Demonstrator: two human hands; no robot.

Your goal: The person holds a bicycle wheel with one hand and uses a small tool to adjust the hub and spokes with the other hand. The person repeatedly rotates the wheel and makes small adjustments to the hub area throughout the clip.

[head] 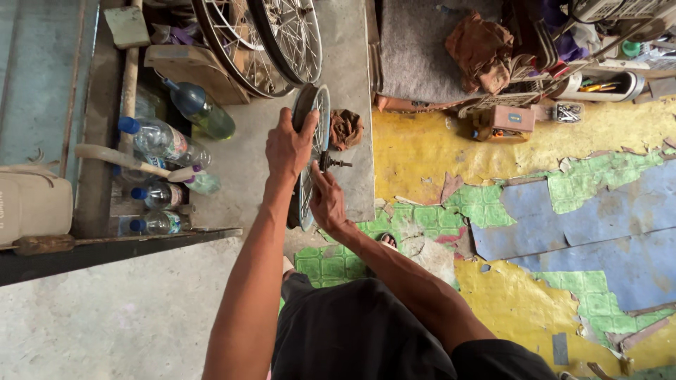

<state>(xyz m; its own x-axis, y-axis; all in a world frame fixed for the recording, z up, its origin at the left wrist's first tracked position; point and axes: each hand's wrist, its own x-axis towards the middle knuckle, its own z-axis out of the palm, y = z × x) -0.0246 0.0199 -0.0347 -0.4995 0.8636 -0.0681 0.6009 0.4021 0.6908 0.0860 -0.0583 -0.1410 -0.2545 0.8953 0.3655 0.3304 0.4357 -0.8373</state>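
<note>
A small spoked wheel with a dark tyre [310, 105] stands upright on edge in front of me. My left hand [287, 144] grips the tyre at the top left of its rim. My right hand [325, 200] is at the wheel's hub, fingers closed around the axle [335, 163], which sticks out to the right. The lower part of the wheel is hidden behind my hands and forearms.
Two larger bare spoked rims [267, 42] lean at the back. Plastic bottles [165, 141] and a wooden-handled tool [127, 160] lie at left. A brown rag [346, 129] sits by the wheel. Boxes, rags and tools [507, 119] crowd the far right on peeling painted floor [584, 225].
</note>
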